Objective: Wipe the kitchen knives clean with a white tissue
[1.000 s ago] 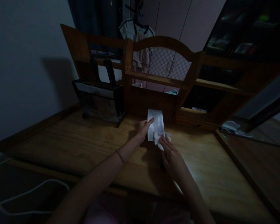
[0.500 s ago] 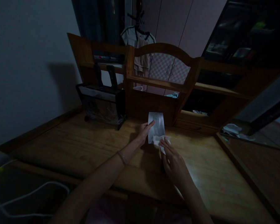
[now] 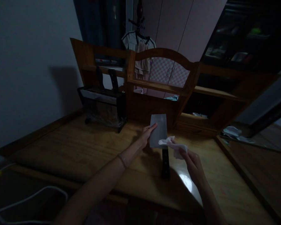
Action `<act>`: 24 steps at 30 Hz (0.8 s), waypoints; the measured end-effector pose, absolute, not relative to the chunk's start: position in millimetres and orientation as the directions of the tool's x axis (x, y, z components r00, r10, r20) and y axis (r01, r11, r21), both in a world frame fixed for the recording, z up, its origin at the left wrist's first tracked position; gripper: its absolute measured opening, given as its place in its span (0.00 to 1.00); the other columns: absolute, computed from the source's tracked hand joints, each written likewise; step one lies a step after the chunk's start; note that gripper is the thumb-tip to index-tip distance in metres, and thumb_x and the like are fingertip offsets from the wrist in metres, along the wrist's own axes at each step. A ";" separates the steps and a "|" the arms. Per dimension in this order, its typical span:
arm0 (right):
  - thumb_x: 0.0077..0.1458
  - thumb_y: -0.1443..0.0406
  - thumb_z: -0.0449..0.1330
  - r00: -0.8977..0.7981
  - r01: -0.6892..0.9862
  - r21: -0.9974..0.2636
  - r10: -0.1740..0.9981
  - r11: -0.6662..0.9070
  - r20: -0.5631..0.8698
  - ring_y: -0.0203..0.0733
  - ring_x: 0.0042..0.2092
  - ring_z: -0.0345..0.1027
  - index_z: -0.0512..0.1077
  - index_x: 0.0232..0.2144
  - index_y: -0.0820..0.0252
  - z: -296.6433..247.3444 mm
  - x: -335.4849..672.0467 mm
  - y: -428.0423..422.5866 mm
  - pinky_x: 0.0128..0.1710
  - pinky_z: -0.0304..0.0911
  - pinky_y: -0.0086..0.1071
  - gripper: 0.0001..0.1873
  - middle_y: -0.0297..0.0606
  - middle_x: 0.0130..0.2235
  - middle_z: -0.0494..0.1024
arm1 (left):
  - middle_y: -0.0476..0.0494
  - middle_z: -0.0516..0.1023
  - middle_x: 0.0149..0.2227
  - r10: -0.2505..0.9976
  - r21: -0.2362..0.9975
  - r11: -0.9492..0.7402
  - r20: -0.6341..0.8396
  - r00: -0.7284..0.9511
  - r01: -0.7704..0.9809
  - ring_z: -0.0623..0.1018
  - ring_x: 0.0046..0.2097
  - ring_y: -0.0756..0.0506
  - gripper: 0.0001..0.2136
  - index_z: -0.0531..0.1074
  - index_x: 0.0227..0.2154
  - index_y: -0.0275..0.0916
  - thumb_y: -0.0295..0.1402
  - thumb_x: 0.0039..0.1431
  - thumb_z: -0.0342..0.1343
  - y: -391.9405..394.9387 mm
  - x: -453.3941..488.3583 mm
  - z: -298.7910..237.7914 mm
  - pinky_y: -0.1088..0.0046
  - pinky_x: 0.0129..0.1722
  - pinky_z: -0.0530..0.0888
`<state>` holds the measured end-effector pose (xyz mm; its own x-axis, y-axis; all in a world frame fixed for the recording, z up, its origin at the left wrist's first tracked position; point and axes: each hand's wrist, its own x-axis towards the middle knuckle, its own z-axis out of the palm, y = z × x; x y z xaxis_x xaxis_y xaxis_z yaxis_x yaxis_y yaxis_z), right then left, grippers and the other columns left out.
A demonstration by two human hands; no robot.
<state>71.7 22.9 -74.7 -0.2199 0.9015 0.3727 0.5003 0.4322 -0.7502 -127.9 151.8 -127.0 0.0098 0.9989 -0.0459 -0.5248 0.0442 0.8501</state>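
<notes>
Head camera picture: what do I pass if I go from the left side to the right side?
White cable → knife rack → left hand → cleaver it holds → tissue → right hand gripping the tissue → white scraps on the far ledge.

Single head view, facing forward and down, near wooden desk (image 3: 84, 150)

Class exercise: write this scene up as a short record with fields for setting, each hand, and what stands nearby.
Setting: dim room, wooden desk with a shelf unit at the back
Left hand: grips the left edge of a cleaver blade; its dark handle points toward the camera
Right hand: holds a crumpled white tissue by the blade's lower corner
Nearby: knife rack at the back left
</notes>
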 end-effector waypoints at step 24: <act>0.65 0.56 0.48 -0.206 0.368 -0.805 0.885 0.465 0.418 0.53 0.58 0.61 0.72 0.51 0.53 -80.1 65.0 14.0 0.57 0.56 0.48 0.19 0.38 0.54 0.73 | 0.42 0.80 0.36 0.988 0.750 0.129 -0.046 0.145 -0.649 0.77 0.37 0.44 0.20 0.77 0.37 0.37 0.46 0.44 0.66 156.1 -125.2 -134.4 0.68 0.41 0.70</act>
<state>65.0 14.0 -80.1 -0.2057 0.8851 0.4176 0.3682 0.4653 -0.8049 -125.2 156.1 -134.4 0.1446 0.9884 -0.0455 -0.6492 0.1295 0.7496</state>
